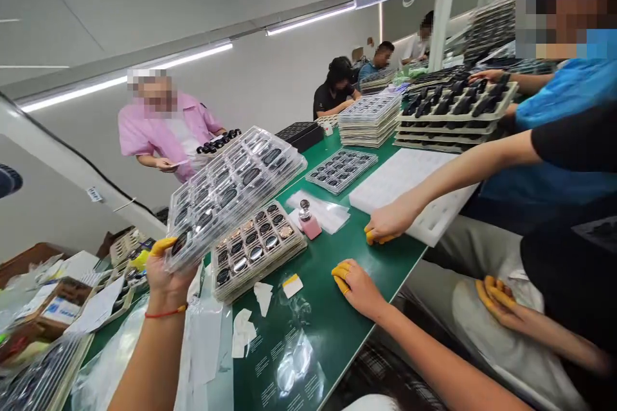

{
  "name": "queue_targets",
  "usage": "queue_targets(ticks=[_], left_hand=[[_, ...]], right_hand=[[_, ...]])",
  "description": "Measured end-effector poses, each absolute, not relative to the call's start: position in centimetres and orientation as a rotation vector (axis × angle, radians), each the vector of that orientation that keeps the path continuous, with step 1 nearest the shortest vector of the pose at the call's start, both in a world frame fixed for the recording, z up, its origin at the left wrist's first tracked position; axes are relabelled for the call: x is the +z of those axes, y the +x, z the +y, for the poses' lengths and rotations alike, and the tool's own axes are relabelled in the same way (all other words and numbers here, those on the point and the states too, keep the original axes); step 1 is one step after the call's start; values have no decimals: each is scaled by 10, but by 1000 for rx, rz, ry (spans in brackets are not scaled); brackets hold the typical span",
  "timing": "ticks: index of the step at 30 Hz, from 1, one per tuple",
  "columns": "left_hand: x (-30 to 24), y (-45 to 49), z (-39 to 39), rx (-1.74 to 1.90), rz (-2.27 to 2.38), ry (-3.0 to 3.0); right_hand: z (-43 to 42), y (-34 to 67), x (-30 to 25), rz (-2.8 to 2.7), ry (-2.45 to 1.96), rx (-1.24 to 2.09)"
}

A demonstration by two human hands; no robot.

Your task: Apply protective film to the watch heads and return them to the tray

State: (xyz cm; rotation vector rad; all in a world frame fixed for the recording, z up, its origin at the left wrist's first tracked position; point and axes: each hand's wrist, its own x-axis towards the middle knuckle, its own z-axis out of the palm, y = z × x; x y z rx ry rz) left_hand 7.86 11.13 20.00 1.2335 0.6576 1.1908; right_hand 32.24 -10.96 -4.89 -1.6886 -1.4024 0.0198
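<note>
The clear tray looks like thin moulded plastic to me, so I'd guess it's pretty light, stiff enough to keep its shape but likely to flex if you only carry one end. Might be more than one layer nested there, the edges look doubled up. Surface is probably slick too, and the dark oval pieces in the pockets look glossy, so I'd treat them as easy to scratch or tip out. Best place to grab it imo is the rim, one hand on each opposite edge, fingers clear of the pockets.

Right now the left hand is gripping it at the near lower corner, and that's the only support I can see. The tray stretches up and away to the right from that hand, tilted, with the far end higher. It's above and behind the tray stack on the green table; can't tell if they touch. The right hand is well apart from it, loosely curled by the table edge. Nothing visible in it, but the palm's hidden, so can't say for sure.
</note>
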Motion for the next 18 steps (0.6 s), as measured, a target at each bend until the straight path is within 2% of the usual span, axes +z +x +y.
queue_targets(ticks=[11, 18], left_hand=[[173, 377, 128, 801, 538, 799], [119, 485, 87, 608, 540, 591]], right_hand=[[-117, 328, -52, -1135, -1818, -35], [-112, 331, -63, -1142, -1859, -99]])
